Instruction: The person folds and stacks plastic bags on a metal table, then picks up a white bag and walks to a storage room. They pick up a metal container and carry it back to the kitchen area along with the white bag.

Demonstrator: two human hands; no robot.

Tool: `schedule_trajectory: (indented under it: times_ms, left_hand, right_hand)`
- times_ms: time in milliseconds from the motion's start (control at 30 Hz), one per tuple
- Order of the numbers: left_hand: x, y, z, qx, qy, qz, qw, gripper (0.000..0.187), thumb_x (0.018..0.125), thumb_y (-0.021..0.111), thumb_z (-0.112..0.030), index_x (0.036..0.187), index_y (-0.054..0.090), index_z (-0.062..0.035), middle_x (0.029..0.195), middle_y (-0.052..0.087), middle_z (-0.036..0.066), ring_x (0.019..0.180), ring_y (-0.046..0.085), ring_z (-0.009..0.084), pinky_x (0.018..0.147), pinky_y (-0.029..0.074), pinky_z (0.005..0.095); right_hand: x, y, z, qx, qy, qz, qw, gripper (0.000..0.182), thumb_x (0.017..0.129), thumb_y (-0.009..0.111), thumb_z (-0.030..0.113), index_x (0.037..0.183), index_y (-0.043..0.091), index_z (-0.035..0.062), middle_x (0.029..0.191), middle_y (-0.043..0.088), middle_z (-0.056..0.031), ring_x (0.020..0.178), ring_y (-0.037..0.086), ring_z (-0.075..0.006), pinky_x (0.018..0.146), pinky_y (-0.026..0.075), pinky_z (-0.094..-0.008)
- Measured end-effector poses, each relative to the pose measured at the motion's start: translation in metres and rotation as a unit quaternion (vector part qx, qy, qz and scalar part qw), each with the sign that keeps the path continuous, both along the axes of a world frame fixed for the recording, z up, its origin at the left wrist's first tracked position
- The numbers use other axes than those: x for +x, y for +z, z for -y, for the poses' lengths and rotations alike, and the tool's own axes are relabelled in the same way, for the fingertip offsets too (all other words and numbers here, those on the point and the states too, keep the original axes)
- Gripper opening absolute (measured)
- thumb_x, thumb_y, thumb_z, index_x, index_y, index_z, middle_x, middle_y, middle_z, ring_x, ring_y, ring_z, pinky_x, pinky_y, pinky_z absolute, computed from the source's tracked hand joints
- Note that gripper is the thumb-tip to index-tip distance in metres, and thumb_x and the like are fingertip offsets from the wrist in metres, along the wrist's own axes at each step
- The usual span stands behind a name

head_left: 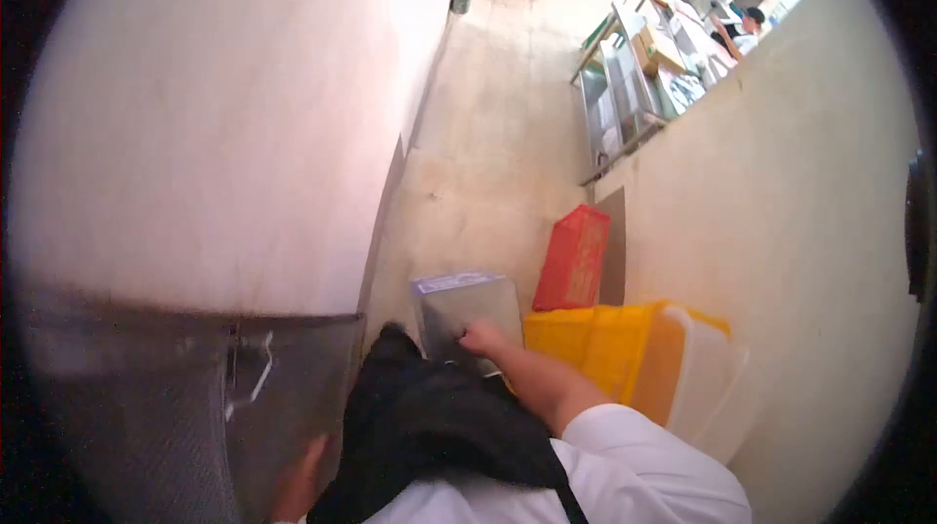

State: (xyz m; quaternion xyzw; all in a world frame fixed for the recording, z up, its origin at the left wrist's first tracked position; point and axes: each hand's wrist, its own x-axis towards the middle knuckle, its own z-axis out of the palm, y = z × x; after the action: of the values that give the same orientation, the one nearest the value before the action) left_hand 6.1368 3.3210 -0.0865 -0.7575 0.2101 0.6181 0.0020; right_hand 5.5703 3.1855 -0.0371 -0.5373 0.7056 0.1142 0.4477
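My right hand point(476, 337) reaches forward at about the middle of the view, its fingers closed on something dark that I cannot make out. Just beyond and beneath it stands a grey box-like container point(488, 302) with a bluish-purple far edge. My left hand point(310, 465) hangs low at the left, partly hidden and blurred. Nearest to it is a dark grey cabinet point(293, 368) with a white handle point(264, 368). A black apron point(449, 407) covers my front.
Yellow crates point(590, 343) stand at the right wall, with a red crate point(576, 261) beyond them. A passage floor point(493, 134) runs ahead between walls. Farther right, a metal table point(625, 85) bears boxes; a person point(747, 36) is behind it.
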Motion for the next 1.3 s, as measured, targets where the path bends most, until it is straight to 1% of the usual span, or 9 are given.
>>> schedule_trajectory:
  times_ms: [200,467,533,600,667,733,867,1100,1300]
  left_hand:
    - [-0.119,0.003,0.138,0.008,-0.253,0.052,0.966,0.032,0.086,0.053,-0.032,0.090,0.067,-0.0026,0.082,0.062,0.009,0.078,0.058,0.0227,0.070,0.046,0.0384]
    - [-0.321,-0.032,0.462,-0.363,-0.461,0.076,0.806,0.031,0.085,0.053,-0.030,0.082,0.066,-0.0020,0.071,0.058,0.008,0.067,0.055,0.0227,0.064,0.046,0.0400]
    - [-0.403,0.038,0.536,-0.243,-0.118,0.026,0.962,0.030,0.086,0.052,-0.031,0.076,0.063,-0.0043,0.068,0.058,0.007,0.063,0.054,0.0236,0.061,0.045,0.0396]
    - [-0.411,0.004,0.578,-0.205,-0.214,0.019,0.955,0.044,0.084,0.060,-0.039,0.115,0.062,-0.0087,0.092,0.069,0.005,0.091,0.061,0.0247,0.076,0.046,0.0493]
    - [-0.460,0.085,0.606,-0.111,-0.094,-0.037,0.989,0.028,0.083,0.054,-0.029,0.073,0.060,-0.0041,0.069,0.060,0.010,0.066,0.056,0.0243,0.057,0.042,0.0382]
    - [-0.476,0.088,0.629,-0.102,-0.119,-0.002,0.988,0.027,0.082,0.055,-0.029,0.076,0.060,-0.0035,0.068,0.059,0.011,0.065,0.056,0.0247,0.057,0.042,0.0394]
    - [-0.466,0.041,0.663,-0.095,-0.413,0.074,0.903,0.027,0.085,0.056,-0.032,0.093,0.067,-0.0080,0.083,0.067,0.010,0.071,0.063,0.0272,0.056,0.046,0.0449]
    - [-0.501,-0.029,0.720,0.135,-0.359,0.003,0.923,0.034,0.091,0.052,-0.033,0.113,0.065,-0.0093,0.101,0.068,0.010,0.085,0.061,0.0267,0.065,0.050,0.0418]
    - [-0.589,-0.116,0.851,-0.131,-0.536,-0.014,0.834,0.031,0.089,0.053,-0.032,0.107,0.065,-0.0099,0.098,0.067,0.011,0.083,0.061,0.0270,0.069,0.048,0.0445]
  right_hand:
    - [-0.112,0.029,0.147,-0.077,-0.100,-0.053,0.991,0.040,0.078,0.059,0.032,0.098,0.070,-0.0009,0.099,0.068,-0.0239,0.090,0.066,-0.0393,0.084,0.051,-0.0476]
    - [-0.226,0.066,0.284,-0.180,-0.214,-0.015,0.960,0.033,0.078,0.057,0.029,0.082,0.070,-0.0006,0.088,0.068,-0.0233,0.082,0.066,-0.0401,0.074,0.053,-0.0469]
    - [-0.266,0.038,0.319,-0.181,-0.091,-0.050,0.978,0.032,0.078,0.056,0.028,0.082,0.070,-0.0007,0.090,0.068,-0.0235,0.083,0.066,-0.0396,0.074,0.053,-0.0468]
    - [-0.297,0.023,0.334,-0.179,0.035,-0.088,0.979,0.032,0.079,0.056,0.028,0.082,0.070,-0.0008,0.092,0.068,-0.0237,0.083,0.066,-0.0391,0.074,0.053,-0.0467]
    - [-0.329,0.026,0.372,-0.229,-0.143,-0.046,0.962,0.029,0.081,0.054,0.026,0.084,0.071,0.0021,0.093,0.068,-0.0214,0.086,0.067,-0.0366,0.075,0.053,-0.0466]
    - [-0.353,0.021,0.400,-0.205,-0.132,-0.043,0.969,0.029,0.082,0.053,0.026,0.085,0.071,0.0026,0.092,0.068,-0.0210,0.087,0.067,-0.0364,0.076,0.053,-0.0467]
    - [-0.424,-0.011,0.446,-0.059,-0.013,-0.050,0.997,0.041,0.080,0.055,0.031,0.102,0.067,-0.0005,0.111,0.064,-0.0231,0.104,0.061,-0.0403,0.091,0.049,-0.0463]
    - [-0.508,-0.031,0.525,-0.121,-0.195,-0.069,0.971,0.033,0.080,0.051,0.027,0.089,0.070,0.0012,0.099,0.068,-0.0214,0.093,0.065,-0.0384,0.083,0.052,-0.0467]
    - [-0.590,-0.053,0.630,-0.096,-0.335,-0.076,0.934,0.036,0.077,0.054,0.027,0.094,0.068,-0.0021,0.093,0.069,-0.0216,0.091,0.066,-0.0371,0.082,0.051,-0.0469]
